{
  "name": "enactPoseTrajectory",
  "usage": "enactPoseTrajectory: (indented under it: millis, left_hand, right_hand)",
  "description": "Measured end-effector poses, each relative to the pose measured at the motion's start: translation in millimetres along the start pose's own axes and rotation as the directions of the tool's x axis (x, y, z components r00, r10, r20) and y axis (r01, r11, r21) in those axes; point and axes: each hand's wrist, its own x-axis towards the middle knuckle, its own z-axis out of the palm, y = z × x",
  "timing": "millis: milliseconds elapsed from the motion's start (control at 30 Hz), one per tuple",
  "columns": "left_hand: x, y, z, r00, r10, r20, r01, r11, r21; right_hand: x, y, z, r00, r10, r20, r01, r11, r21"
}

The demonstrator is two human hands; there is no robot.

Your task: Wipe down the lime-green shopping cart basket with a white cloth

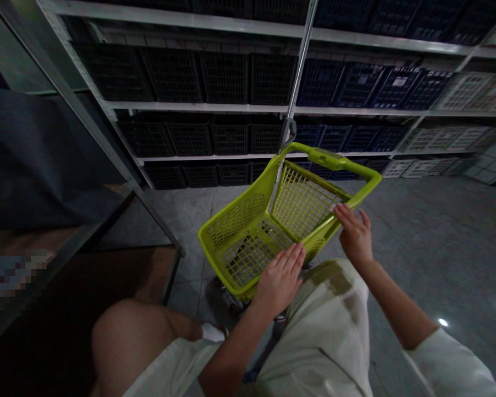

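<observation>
A small lime-green shopping cart stands in front of my knees, its basket of plastic mesh. My left hand lies on the near side rim with its fingers stretched out and close together. Farther along that rim, near where the handle rises, is my right hand. Its thumb and first fingers are bent together at the rim, and a small whitish bit shows at their tips, too small to name. A metal pole rises from the cart's far handle corner.
White shelves across the back carry rows of black crates, blue crates and white crates. A metal-framed stand with dark cloth is at the left. Grey tiled floor extends right.
</observation>
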Motion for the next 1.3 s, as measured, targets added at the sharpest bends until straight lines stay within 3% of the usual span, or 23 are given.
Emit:
enactPoseTrajectory:
  millis: [133,200,267,333,433,500,567,633,767,833,900,967,1067,1133,1200,1300]
  left_hand:
    - [-1.0,-1.9,0.3,1.0,0.007,-0.006,-0.007,1.0,-0.004]
    - [-1.7,-3.0,0.1,1.0,0.013,-0.008,-0.013,1.0,-0.006]
    - [-1.9,-3.4,-0.8,1.0,0.017,0.001,-0.017,1.0,-0.008]
    - [-1.6,-2.9,-1.9,1.0,0.015,0.013,-0.015,1.0,-0.008]
    - [-0.7,-1.2,-2.5,1.0,0.009,0.024,-0.009,1.0,-0.004]
    - [-0.2,-0.3,-1.7,1.0,0.007,0.018,-0.007,1.0,0.003]
    - [0.0,-0.2,-0.4,1.0,0.007,0.003,-0.007,1.0,0.008]
    - [0.0,-0.7,0.7,1.0,0.008,-0.006,-0.008,1.0,0.009]
    - [-0.9,-3.1,0.9,1.0,0.009,-0.013,-0.009,1.0,0.001]
    - [-1.7,-4.4,-0.3,1.0,0.016,-0.013,-0.016,1.0,-0.003]
    - [-2.4,-5.3,-1.7,1.0,0.023,-0.005,-0.023,1.0,-0.006]
    - [-2.6,-5.2,-2.9,1.0,0.025,0.005,-0.025,1.0,-0.006]
    - [-1.6,-3.3,-3.0,1.0,0.02,0.008,-0.02,1.0,0.005]
    - [-0.5,-1.8,-2.0,1.0,0.016,0.001,-0.016,1.0,0.009]
    - [0.6,-0.6,-0.9,1.0,0.014,-0.013,-0.014,1.0,0.004]
    - [1.4,-0.3,0.1,1.0,0.007,-0.024,-0.008,1.0,-0.01]
  right_hand:
    - [-33.3,-78.0,-8.8,0.976,-0.168,0.138,0.141,0.972,0.189]
    - [-37.5,-84.2,-13.8,0.954,-0.229,0.192,0.183,0.956,0.23]
    - [-29.6,-59.6,-15.3,0.947,-0.251,0.202,0.211,0.957,0.198]
    - [-13.3,-14.2,-12.9,0.963,-0.207,0.174,0.191,0.976,0.106]
    - [12.1,50.8,-5.2,0.998,-0.034,0.051,0.037,0.998,-0.043]
    - [19.6,66.0,0.7,0.998,0.059,0.001,-0.059,0.996,-0.073]
    - [15.5,50.4,5.4,0.994,0.104,-0.027,-0.106,0.992,-0.065]
    - [1.2,10.4,7.0,0.996,0.084,-0.025,-0.085,0.996,-0.024]
    - [-32.0,-75.7,-1.9,0.989,-0.11,0.104,0.092,0.983,0.16]
    - [-37.4,-87.2,-8.0,0.966,-0.201,0.162,0.164,0.962,0.218]
    - [-31.1,-67.7,-11.4,0.947,-0.258,0.192,0.216,0.953,0.213]
    - [-15.5,-24.9,-11.2,0.955,-0.239,0.178,0.216,0.966,0.139]
    - [12.1,44.2,-6.7,0.992,-0.076,0.1,0.078,0.997,-0.02]
    - [22.9,66.6,-3.0,0.998,0.006,0.059,-0.002,0.998,-0.064]
    - [21.8,57.8,-0.1,0.998,0.063,0.028,-0.061,0.995,-0.076]
    - [0.1,-3.5,1.3,0.999,0.041,-0.007,-0.041,0.999,-0.021]
